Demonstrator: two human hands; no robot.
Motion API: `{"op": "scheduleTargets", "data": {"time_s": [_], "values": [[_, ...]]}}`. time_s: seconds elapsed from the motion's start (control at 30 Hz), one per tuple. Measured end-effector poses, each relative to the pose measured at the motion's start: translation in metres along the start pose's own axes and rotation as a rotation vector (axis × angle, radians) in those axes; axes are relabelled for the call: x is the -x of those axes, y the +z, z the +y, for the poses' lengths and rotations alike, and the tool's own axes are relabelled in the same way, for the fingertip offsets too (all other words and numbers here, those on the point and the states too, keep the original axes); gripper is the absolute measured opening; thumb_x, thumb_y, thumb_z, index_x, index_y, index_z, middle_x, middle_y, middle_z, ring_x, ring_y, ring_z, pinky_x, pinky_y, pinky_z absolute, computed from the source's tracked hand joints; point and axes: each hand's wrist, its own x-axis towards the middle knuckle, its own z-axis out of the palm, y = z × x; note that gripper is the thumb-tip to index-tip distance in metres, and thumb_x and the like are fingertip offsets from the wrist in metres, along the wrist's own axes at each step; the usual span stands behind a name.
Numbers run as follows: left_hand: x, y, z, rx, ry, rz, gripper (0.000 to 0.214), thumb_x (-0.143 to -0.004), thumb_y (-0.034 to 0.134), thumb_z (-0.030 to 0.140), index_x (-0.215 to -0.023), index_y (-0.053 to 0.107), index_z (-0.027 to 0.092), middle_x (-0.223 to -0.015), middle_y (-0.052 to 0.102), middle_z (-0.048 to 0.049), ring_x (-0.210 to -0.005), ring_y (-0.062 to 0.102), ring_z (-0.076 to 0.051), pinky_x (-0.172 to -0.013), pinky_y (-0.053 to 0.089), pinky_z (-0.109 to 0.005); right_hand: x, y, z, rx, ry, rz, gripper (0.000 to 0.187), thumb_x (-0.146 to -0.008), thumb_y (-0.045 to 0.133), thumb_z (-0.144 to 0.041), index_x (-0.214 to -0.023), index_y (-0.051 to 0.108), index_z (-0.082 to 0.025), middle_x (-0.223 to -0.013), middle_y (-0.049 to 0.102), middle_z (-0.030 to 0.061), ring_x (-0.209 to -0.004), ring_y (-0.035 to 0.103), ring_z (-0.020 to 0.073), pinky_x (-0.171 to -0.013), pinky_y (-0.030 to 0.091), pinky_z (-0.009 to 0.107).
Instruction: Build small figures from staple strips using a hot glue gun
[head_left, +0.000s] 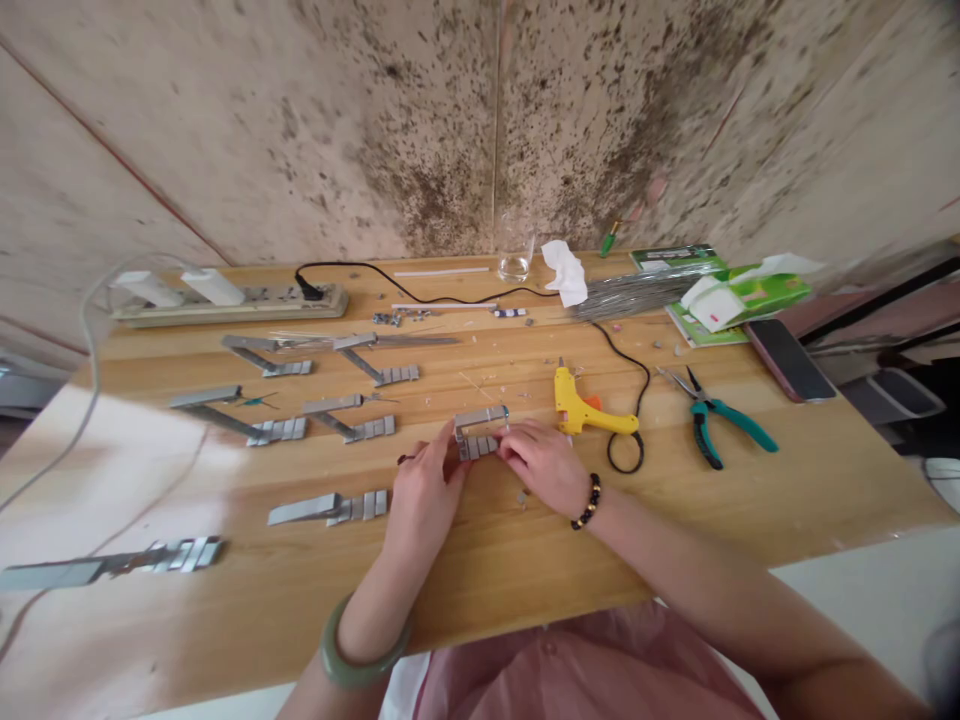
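Observation:
Between my hands, near the middle of the table, is a small grey folded piece made of several flat segments, with a longer strip standing over it. My left hand closes on its left end. At its right end, the fingertips of my right hand are pinched together against it. Similar grey segmented pieces lie to the left, such as one flat on the wood and another bent. Right of my right hand lies a yellow hot glue gun with a black cord.
Teal-handled pliers and a phone lie at the right. A bundle of metal wires, a tissue pack and a glass stand along the back. A power strip occupies the back left.

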Motion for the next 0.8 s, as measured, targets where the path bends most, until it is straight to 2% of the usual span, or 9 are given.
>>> {"op": "scheduleTargets", "data": {"time_s": [0.43,0.8], "values": [[0.0002,0.0017,-0.0005,-0.02,-0.038,0.004,0.027,-0.078,0.059,0.02,-0.105,0.062,0.02,-0.079,0.067,-0.0044,-0.073,0.062,-0.022,-0.069,0.047,-0.03,0.0005,0.0027,0.0016,-0.026,0.046,0.029,0.015,-0.082,0.06,-0.008,-0.074,0.058,-0.02,-0.086,0.07,0.0017,-0.082,0.062,0.0162,-0.078,0.045,0.028],[0.0004,0.0016,-0.0004,-0.005,-0.032,-0.002,0.028,-0.078,0.06,0.02,-0.106,0.06,0.019,-0.082,0.068,-0.0049,-0.078,0.064,-0.023,-0.068,0.047,-0.03,-0.0008,0.0028,-0.0007,-0.044,0.08,0.02,0.012,-0.082,0.061,-0.009,-0.077,0.057,-0.02,-0.087,0.069,0.0021,-0.083,0.061,0.0159,-0.078,0.045,0.028]]}}
